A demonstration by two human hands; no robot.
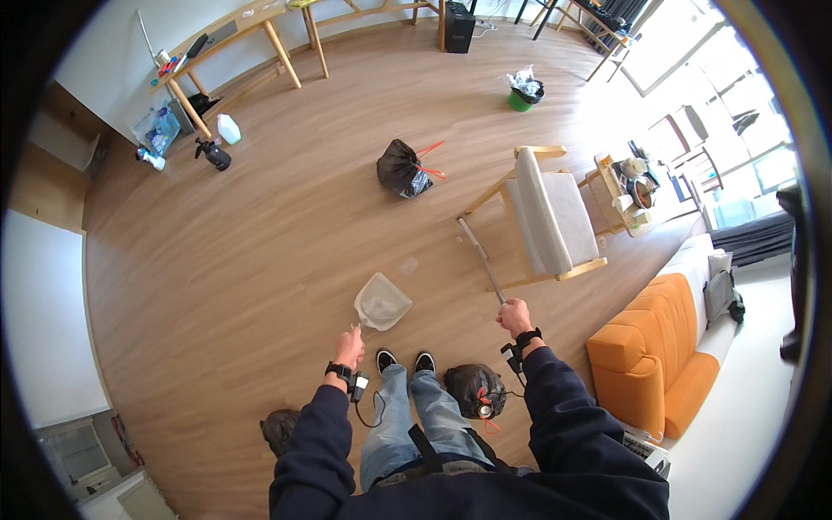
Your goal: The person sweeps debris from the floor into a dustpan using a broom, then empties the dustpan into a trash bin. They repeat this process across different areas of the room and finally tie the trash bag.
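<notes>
My left hand (349, 348) is closed round the handle of a pale plastic dustpan (388, 294), whose open side faces away from me. Some thin, whitish litter lies in its pan. In my right hand (515, 316) is the long handle of a broom (494, 279); its narrow head (469, 231) rests on the floor beside the armchair. A flat, pale scrap (408, 265) lies on the floor just beyond the dustpan. I cannot tell what the tiny bits near the broom head are.
A beige armchair (552, 214) stands right of the broom. One tied black garbage bag (398, 169) sits ahead, another (474, 390) by my right leg, and a dark bag (279, 429) at my left. An orange sofa (634, 351) is at right, a green bin (522, 101) farther off.
</notes>
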